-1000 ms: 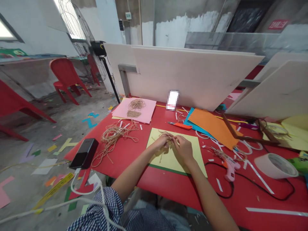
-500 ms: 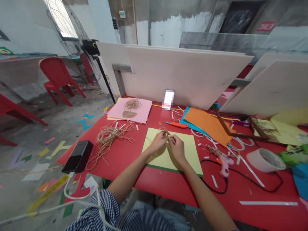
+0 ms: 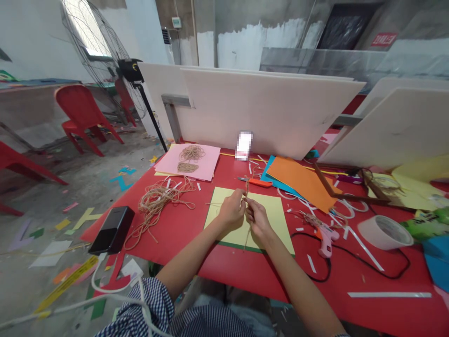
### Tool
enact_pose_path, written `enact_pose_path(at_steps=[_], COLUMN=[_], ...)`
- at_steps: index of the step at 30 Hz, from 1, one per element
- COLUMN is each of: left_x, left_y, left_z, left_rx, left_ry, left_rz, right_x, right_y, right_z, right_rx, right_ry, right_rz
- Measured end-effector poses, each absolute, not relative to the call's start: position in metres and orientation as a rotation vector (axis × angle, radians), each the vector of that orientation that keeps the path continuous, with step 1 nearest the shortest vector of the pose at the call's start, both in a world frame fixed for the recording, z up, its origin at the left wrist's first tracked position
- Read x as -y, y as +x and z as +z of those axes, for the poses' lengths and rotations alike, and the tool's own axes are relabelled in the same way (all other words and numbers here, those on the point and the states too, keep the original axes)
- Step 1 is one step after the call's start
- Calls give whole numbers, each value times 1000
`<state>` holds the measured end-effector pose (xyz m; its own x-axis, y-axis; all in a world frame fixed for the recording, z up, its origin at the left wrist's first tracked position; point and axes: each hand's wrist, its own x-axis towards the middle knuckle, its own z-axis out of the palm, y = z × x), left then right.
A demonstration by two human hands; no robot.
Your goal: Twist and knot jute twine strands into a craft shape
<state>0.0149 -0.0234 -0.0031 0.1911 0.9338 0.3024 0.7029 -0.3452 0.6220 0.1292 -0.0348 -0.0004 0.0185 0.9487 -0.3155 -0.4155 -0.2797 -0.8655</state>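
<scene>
Pinching a piece of twine (image 3: 247, 185) at the fingertips, my left hand (image 3: 230, 209) and right hand (image 3: 257, 219) are close together over the middle of a yellow sheet (image 3: 278, 224). Grip, left: fingers drawn in, tips brought together on the twine. Grip, right: thumb and fingers curled closely on the same work, with little gap visible. The exact contact points are partly hidden by my own fingers.

The twine projects upward beyond my fingertips, and a tail hangs below my right hand towards the sheet's near edge. Whether these are one strand, I cannot determine.

Surroundings: the sheet lies on a red tabletop (image 3: 242, 271), a dark green edge showing along its near side. An orange craft knife (image 3: 264, 183) lies just beyond it. To the left sits a loose heap of twine (image 3: 157, 199); to the right, a pink glue gun (image 3: 328, 238) and, further out, a tape roll (image 3: 368, 234).
</scene>
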Motion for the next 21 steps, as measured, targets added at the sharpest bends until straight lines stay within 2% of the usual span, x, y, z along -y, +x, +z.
enact_pose_path(at_steps=[7, 12, 21], left_x=[21, 20, 11], left_y=[13, 12, 9], left_z=[-4, -6, -6], left_rx=[-1472, -1421, -1338], left_ry=[2208, 2175, 1660], left_rz=[948, 990, 1247], right_x=[37, 37, 27], right_y=[128, 128, 140], right_z=[3, 3, -11], right_rx=[673, 801, 884], right_ry=[-1172, -1207, -1257], right_rz=[1488, 1316, 1177])
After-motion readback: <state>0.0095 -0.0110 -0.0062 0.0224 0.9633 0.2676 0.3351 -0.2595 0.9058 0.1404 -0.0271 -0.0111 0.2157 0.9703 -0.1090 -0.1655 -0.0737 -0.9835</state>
